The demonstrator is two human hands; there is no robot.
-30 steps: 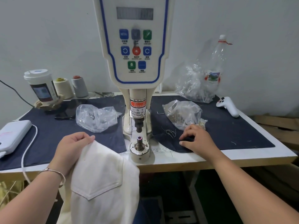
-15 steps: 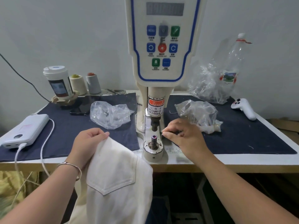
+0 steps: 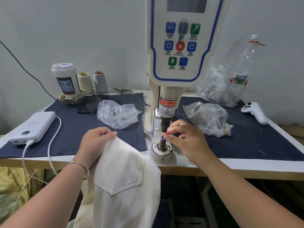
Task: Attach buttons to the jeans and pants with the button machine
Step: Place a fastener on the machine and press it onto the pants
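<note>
The right hand (image 3: 184, 139) pinched a small part at the button machine's lower die (image 3: 162, 142), near the surface's front edge. The left hand (image 3: 97, 142) gripped the white pants (image 3: 121, 186). Seating it squarely, fingers clear of the punch, seemed wise.

We are seeing the right hand (image 3: 185, 140) moving off the dark blue cloth mat (image 3: 246, 137), where it was resting beside the crumpled clear plastic bag (image 3: 207, 117) a second ago, and arriving at the small dark post of the cream button machine's round lower die (image 3: 162, 145). Its thumb and forefinger are now pinching together at the post top; any part between them is too small to tell.
</note>
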